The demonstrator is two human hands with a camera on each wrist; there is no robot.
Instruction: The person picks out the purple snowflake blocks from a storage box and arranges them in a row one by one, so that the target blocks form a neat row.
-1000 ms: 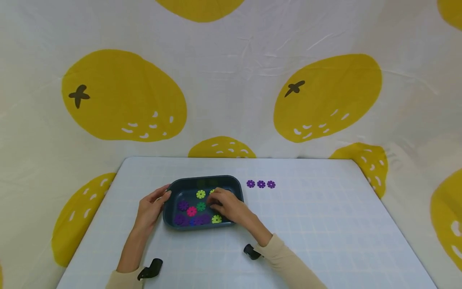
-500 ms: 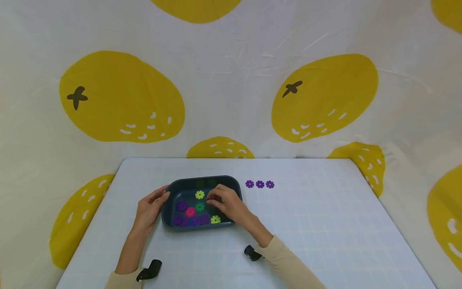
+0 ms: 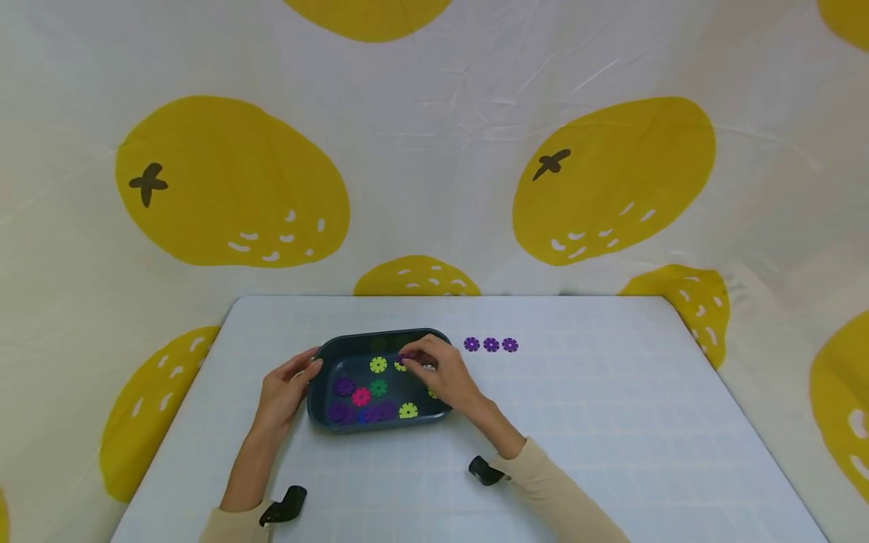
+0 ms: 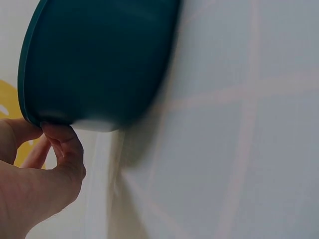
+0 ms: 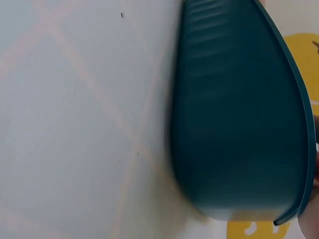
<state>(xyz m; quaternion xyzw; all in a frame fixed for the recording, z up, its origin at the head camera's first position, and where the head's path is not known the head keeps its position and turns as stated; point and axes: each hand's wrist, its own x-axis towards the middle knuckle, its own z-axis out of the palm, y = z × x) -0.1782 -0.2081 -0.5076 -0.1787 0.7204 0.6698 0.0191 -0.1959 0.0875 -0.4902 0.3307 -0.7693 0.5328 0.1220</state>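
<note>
A dark teal tray (image 3: 353,345) stands on the table with several flower-shaped discs in it: purple, yellow, a green disc (image 3: 378,388) and a pink disc (image 3: 361,397). At the tray's left end, my left hand (image 3: 281,392) grips the rim between thumb and fingers; the left wrist view shows this pinch (image 4: 55,164). Over the right part of the tray, my right hand (image 3: 444,373) pinches a purple disc (image 3: 405,357) between thumb and fingertips. Under that hand, some discs are partly hidden. In the right wrist view the tray's outer wall (image 5: 239,119) covers most of the hand.
Three purple discs (image 3: 491,345) lie in a row on the white table (image 3: 611,407), just right of the tray's far corner. A cloth with yellow fruit shapes (image 3: 231,181) hangs behind the table. A dark wrist camera (image 3: 284,506) sits at the left sleeve.
My right hand has risen from the tray's floor and shifted slightly right and away from me, now with a purple disc showing at its fingertips. My left hand stays on the rim.
</note>
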